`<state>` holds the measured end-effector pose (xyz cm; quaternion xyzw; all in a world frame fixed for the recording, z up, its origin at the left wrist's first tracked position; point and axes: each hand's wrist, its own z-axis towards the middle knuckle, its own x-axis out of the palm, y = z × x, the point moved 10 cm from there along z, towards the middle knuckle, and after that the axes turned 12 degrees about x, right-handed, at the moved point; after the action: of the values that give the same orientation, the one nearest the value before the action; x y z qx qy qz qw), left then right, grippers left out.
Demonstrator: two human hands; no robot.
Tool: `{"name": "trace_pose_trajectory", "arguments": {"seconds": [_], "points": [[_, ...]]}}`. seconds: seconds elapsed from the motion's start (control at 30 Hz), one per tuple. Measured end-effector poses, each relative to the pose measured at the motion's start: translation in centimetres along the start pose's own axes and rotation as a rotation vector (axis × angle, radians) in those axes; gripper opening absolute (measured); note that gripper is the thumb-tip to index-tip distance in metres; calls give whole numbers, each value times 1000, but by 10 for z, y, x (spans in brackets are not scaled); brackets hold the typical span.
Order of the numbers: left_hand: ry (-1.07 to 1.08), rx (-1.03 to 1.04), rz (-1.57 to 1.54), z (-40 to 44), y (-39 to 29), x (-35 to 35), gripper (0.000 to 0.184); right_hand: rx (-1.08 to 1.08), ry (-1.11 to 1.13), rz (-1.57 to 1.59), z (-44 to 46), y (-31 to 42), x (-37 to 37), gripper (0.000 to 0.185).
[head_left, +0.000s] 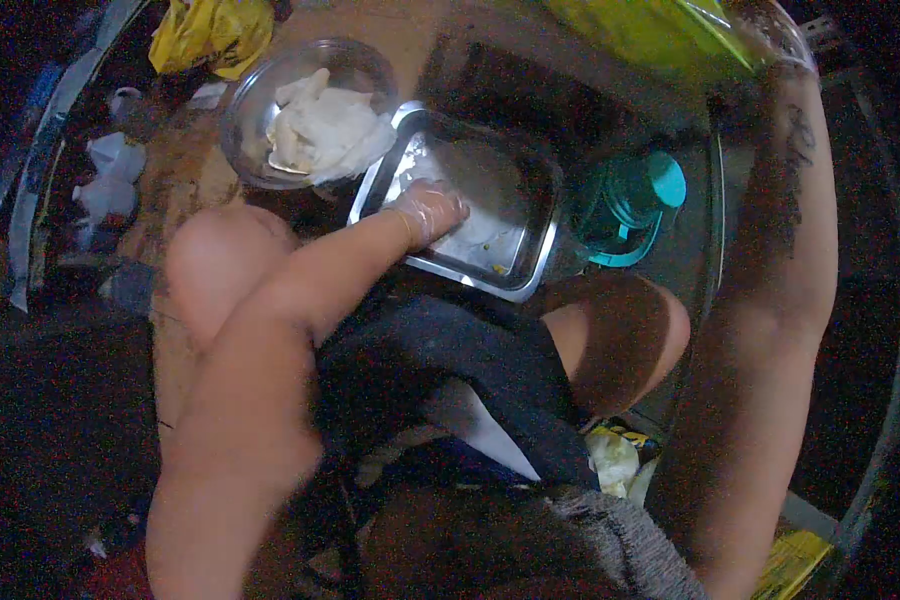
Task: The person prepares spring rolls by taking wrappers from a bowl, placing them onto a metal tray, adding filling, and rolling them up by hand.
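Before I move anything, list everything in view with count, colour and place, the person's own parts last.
Metal tray: 1, silver, centre.
Bowl: 1, clear or shiny, upper left, beside the tray.
Soft pieces: count unclear, off-white, in the bowl.
Container: 1, teal, right of the tray.
Bag: 1, yellow, top left.
Plastic sheet: 1, yellow-green, top right.
Blurred items: count unclear, whitish, far left.
Crumpled scraps: count unclear, off-white, lower right.
Clothing: count unclear, mostly dark, across the lap.
Knees: 2, bare, left and right.
Left hand: 1, apparently clear-gloved, over the tray.
Right hand: 1, colour unclear, top right, near the sheet.
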<state>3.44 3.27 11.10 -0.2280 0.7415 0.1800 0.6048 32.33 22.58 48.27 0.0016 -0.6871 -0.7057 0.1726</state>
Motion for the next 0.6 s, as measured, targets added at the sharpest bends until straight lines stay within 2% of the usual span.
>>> {"name": "trace_pose_trajectory", "arguments": {"seconds": [0.03,0.13,0.17,0.27,0.33,0.37,0.4,0.47,0.5,0.57,0.6], "points": [[-50,29,-61,-1,2,2,22,-7,15,48,-4,3,-4,36],[108,-157,-308,2,26,19,25,-15,71,179,-25,9,-11,36],[144,-116,-387,7,30,22,25,-16,98,229,-33,12,-12,36],[88,-151,-331,9,65,26,24,5,230,398,-60,17,-6,36],[31,-156,-225,6,82,-7,26,37,322,474,-81,-3,21,36],[2,-160,-174,-1,86,-27,27,45,345,492,-94,-19,39,36],[-11,-182,-199,-10,89,-41,27,-115,269,409,-113,-46,78,33],[-46,-223,-249,-27,95,-61,26,46,232,463,-131,-111,134,34],[36,-230,-303,-32,98,-50,25,126,211,490,-139,-144,158,35],[103,-122,-211,-30,79,-17,23,184,43,345,-148,-207,177,34],[134,-69,-167,-30,67,-1,23,285,118,442,-139,-246,185,32]]}}
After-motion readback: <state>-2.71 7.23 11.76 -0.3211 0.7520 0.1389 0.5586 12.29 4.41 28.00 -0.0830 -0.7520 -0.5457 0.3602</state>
